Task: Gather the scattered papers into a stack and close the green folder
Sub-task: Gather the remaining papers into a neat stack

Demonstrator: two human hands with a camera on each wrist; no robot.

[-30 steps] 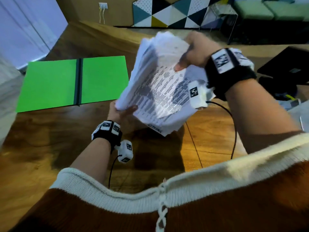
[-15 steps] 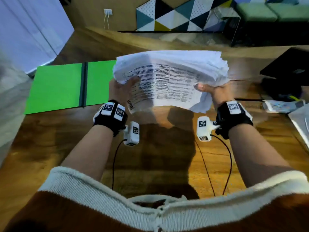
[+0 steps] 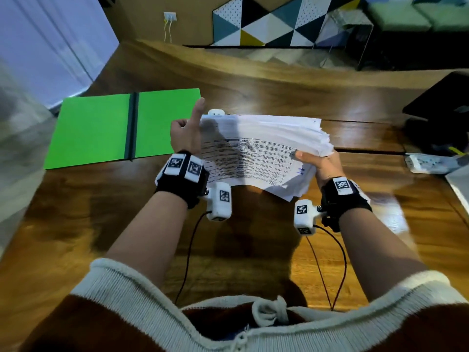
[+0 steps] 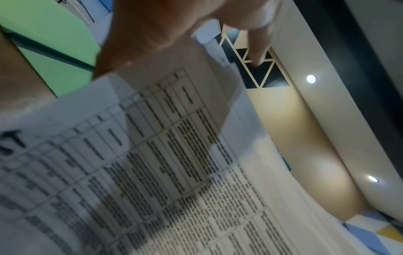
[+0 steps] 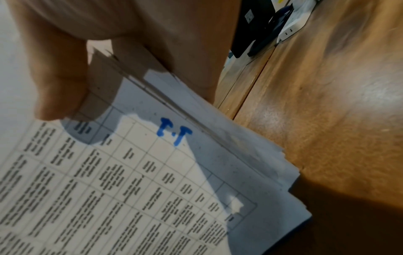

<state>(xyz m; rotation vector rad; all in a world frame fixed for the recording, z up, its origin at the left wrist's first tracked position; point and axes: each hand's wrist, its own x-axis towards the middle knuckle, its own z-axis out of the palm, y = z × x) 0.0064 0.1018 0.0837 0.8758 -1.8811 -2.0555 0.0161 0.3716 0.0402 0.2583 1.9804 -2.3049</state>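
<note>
Gathering looks done: the thick stack of white printed papers (image 3: 264,148) is held above the wooden table, right of the flat green folder (image 3: 121,128), lying open. Right hand (image 3: 322,166) pinches its corner; left hand (image 3: 187,135) flat-fingered against the edge. Folder unclosed.

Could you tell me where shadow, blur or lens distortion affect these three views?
Head view: the table edge bows from wide-angle distortion; a dark shadow lies under the paper stack. Left wrist view: printed text is motion-blurred, ceiling lights flare. Right wrist view: the right hand shades the sheet's corner; the text is soft.
</note>
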